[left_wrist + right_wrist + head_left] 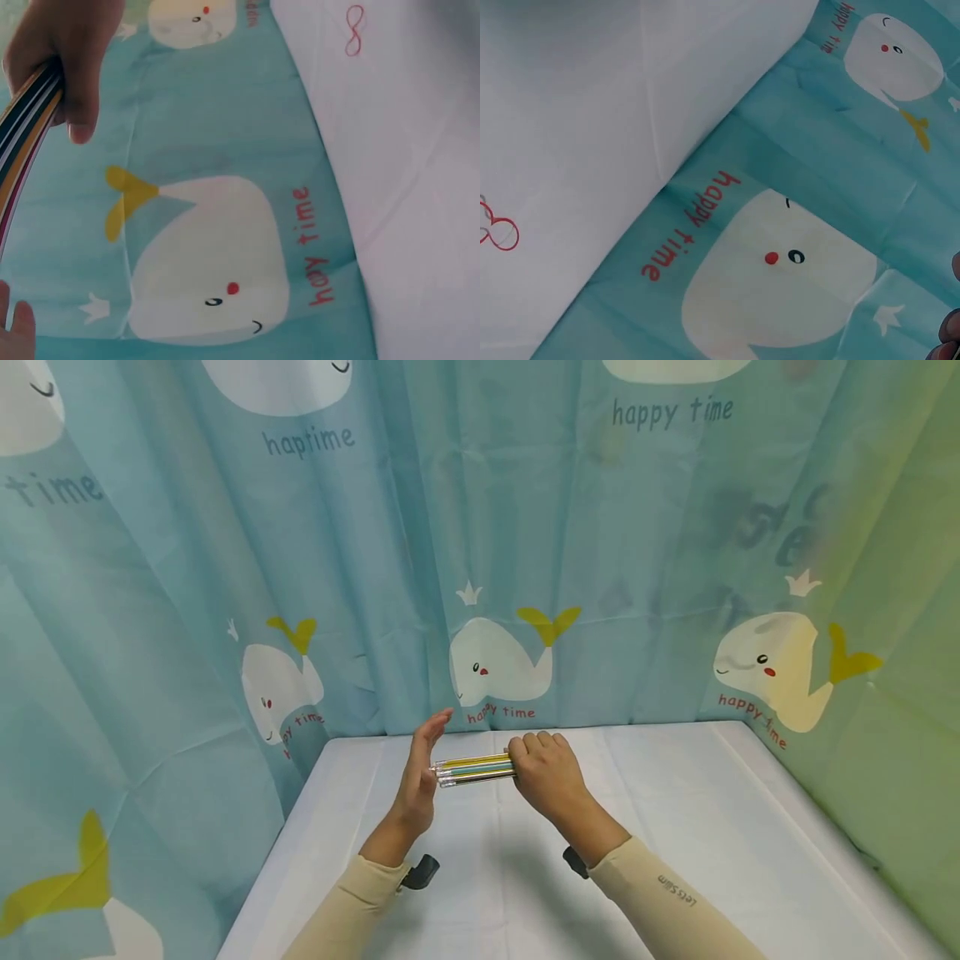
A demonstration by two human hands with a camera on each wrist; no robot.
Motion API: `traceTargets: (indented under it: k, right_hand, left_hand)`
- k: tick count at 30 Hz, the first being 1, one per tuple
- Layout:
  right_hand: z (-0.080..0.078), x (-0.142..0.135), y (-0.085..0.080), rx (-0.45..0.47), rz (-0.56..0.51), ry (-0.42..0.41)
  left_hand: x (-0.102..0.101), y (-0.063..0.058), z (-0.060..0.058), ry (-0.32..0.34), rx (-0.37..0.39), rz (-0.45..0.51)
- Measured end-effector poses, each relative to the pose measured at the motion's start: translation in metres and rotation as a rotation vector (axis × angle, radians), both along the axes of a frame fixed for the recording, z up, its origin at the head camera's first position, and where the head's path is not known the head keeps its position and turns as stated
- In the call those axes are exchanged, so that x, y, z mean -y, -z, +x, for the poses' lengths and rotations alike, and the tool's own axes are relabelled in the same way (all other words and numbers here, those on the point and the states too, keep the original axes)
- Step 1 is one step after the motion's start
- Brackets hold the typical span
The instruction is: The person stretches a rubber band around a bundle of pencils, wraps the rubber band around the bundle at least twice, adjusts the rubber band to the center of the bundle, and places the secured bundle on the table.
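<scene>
My right hand (547,775) grips a bundle of slim pencils (476,768), held level above the table. They are yellow, light blue, white and dark, with silvery ends pointing left. My left hand (417,777) stands upright with straight fingers, its palm right at those ends. In the left wrist view, the right hand (71,56) holds the pencils (28,124) at the upper left, and left fingertips (21,337) show at the lower left corner. Only a few fingers (950,330) of the right hand appear at the right wrist view's edge.
Below both hands spreads a table with a white cloth (675,827). Behind it and to the left hangs a blue-green curtain (405,568) with whale prints, and a greener stretch (900,735) closes off the right. Red marks (354,30) show on the cloth.
</scene>
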State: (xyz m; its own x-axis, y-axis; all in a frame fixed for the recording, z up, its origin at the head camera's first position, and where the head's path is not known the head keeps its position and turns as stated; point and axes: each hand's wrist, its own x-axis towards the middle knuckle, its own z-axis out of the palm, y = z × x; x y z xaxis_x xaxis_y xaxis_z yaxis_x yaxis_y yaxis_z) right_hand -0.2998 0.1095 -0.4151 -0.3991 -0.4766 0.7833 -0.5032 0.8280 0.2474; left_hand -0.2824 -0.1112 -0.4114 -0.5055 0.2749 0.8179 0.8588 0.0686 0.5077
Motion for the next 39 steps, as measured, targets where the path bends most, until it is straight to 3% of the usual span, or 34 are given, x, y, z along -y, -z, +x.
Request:
traceTargets:
  k: [7,13,15,18,22,24,26,29,32,39]
  right_hand:
    - [0.003,0.004,0.0,0.016,-0.011,0.003]
    - [0.003,0.004,-0.001,0.006,-0.011,0.003]
    - [0.003,0.003,-0.001,0.005,-0.005,0.005]
    - [0.003,0.004,-0.001,0.003,0.013,0.019]
    - [0.002,0.006,0.002,0.011,0.028,0.077]
    - [0.003,0.009,0.002,0.023,0.028,0.096]
    - [0.005,0.012,0.002,0.035,0.022,0.099]
    - [0.008,0.018,0.0,0.043,0.0,0.088]
    - [0.011,0.021,-0.001,0.043,-0.018,0.092]
    - [0.012,0.016,0.0,0.018,0.011,0.095]
  left_hand:
    - [-0.007,0.003,0.003,-0.033,-0.015,0.028]
    - [-0.011,0.005,0.003,-0.108,-0.058,-0.05]
    - [-0.011,0.003,0.003,-0.162,-0.096,-0.102]
    - [-0.01,-0.001,0.004,-0.333,-0.204,-0.295]
    - [-0.018,-0.01,0.01,-0.666,-0.422,-0.699]
    - [-0.027,-0.013,0.014,-0.782,-0.472,-0.851]
    - [-0.035,-0.014,0.015,-0.873,-0.465,-0.926]
    - [-0.041,-0.012,0.011,-0.989,-0.439,-0.937]
    - [-0.041,-0.009,0.003,-1.056,-0.44,-0.884]
    - [-0.038,0.006,-0.008,-1.029,-0.581,-0.769]
